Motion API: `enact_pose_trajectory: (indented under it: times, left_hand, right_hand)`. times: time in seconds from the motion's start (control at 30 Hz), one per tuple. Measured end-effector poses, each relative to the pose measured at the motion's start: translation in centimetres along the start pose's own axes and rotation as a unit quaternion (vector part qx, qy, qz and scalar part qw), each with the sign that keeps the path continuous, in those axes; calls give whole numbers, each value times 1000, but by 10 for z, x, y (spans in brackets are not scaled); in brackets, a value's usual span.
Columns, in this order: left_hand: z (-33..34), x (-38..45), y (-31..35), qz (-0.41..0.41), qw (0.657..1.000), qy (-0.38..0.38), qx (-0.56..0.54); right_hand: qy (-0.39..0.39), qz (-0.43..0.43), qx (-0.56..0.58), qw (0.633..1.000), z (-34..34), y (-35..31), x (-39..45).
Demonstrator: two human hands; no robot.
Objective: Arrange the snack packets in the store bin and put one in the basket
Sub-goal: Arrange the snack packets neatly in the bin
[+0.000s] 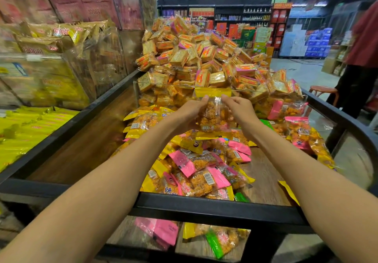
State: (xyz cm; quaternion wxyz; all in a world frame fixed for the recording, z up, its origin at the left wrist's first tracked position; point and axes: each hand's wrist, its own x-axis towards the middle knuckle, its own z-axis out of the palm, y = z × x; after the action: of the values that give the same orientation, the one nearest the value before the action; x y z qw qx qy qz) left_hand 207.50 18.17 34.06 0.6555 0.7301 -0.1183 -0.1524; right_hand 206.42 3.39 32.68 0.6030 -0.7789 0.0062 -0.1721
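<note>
I hold one clear snack packet (214,115) with yellow ends upright above the store bin (204,203). My left hand (190,112) grips its left side and my right hand (240,109) pinches its right side near the top. Below lie several loose pink-ended and yellow-ended snack packets (200,170) on the bin's wooden floor. No basket is in view.
A tall heap of orange biscuit packets (200,58) rises behind a clear divider (163,85). Yellow packets (30,127) fill the neighbouring bin at left. A person in a red top (362,54) stands at right beside a stool (323,90). More packets (163,232) lie under the front rail.
</note>
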Motion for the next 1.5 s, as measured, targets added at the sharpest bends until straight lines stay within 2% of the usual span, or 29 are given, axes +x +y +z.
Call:
enact_pose_trajectory:
  times: [0.2,0.43,0.73,1.2,1.4,1.5]
  left_hand:
    - [-2,-3,1,1,999,25,26]
    - [-10,7,-5,74,993,85,29]
    - [-9,7,-3,73,994,86,8]
    - [-12,6,-4,87,992,87,11]
    - [-15,4,-1,84,990,111,14]
    - [-18,5,0,84,986,142,-4]
  right_hand:
    - [19,-6,3,1000,1,2,1]
    - [1,-1,20,1000,3,3,1]
    - [19,-18,19,999,0,3,0]
    - [7,-8,32,999,0,4,2]
    - [-48,38,46,997,0,2,3]
    - [-136,69,53,987,-1,1,1]
